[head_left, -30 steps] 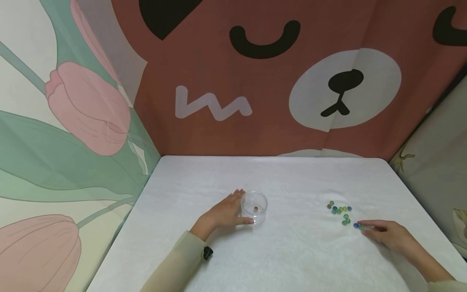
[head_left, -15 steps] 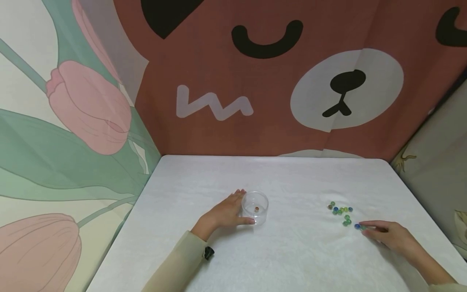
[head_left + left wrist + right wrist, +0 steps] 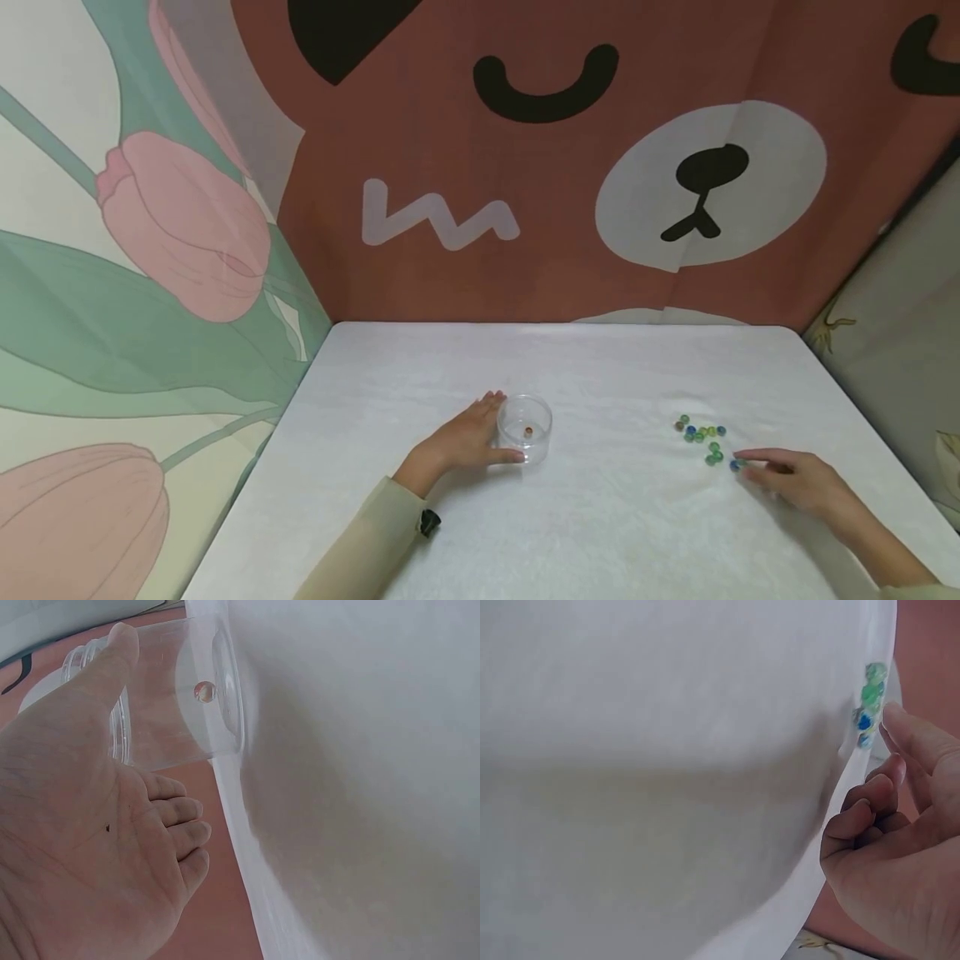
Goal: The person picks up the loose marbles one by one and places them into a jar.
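A clear plastic jar (image 3: 525,437) stands upright on the table with one orange marble (image 3: 204,691) at its bottom. My left hand (image 3: 468,435) holds the jar from its left side, thumb on the near wall and fingers behind it. At the right, my right hand (image 3: 806,483) has its thumb and index finger at a green marble (image 3: 743,463), pinched between the tips. A blue marble (image 3: 735,466) lies right at those fingertips. The other fingers of this hand curl inward in the right wrist view.
Several green, blue and yellow marbles (image 3: 700,437) lie loosely grouped beyond the right hand. All rests on a white-covered table (image 3: 600,525). A bear-print cloth (image 3: 555,275) hangs behind its far edge, a tulip-print cloth (image 3: 180,225) along the left.
My right index fingertip has shifted slightly left over the blue marble, and the green marble has come closer beside it. The left hand and jar hold still.
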`<state>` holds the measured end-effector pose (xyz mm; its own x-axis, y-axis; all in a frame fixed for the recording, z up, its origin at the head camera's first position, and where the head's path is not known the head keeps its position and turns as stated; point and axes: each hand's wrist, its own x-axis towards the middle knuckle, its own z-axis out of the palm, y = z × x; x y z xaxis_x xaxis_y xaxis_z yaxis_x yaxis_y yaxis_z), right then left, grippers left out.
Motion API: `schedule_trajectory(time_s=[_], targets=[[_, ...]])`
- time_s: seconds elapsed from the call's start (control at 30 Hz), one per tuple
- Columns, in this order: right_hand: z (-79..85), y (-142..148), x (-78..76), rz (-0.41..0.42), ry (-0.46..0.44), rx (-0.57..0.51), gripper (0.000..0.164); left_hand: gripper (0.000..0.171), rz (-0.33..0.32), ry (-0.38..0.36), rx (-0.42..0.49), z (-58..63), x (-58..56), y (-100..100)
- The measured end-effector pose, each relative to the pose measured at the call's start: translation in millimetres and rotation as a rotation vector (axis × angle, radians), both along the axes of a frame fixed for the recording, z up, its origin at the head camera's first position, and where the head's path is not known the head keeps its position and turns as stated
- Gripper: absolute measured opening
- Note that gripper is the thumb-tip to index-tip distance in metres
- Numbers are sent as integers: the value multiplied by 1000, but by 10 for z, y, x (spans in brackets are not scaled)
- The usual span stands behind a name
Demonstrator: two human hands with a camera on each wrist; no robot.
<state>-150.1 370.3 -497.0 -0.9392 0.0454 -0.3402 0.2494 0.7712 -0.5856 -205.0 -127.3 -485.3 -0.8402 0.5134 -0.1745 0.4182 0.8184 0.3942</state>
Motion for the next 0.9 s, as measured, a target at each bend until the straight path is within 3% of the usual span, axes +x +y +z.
schedule_trajectory(time_s=[0.23, 0.6, 0.9], targets=[[49, -152, 3, 42, 75, 0, 57, 110, 9, -12, 2, 2, 15, -1], [146, -331, 12, 73, 79, -25, 57, 109, 4, -4, -6, 10, 15, -7], [124, -486, 34, 92, 154, -48, 47, 109, 5, 4, 0, -12, 3, 0]])
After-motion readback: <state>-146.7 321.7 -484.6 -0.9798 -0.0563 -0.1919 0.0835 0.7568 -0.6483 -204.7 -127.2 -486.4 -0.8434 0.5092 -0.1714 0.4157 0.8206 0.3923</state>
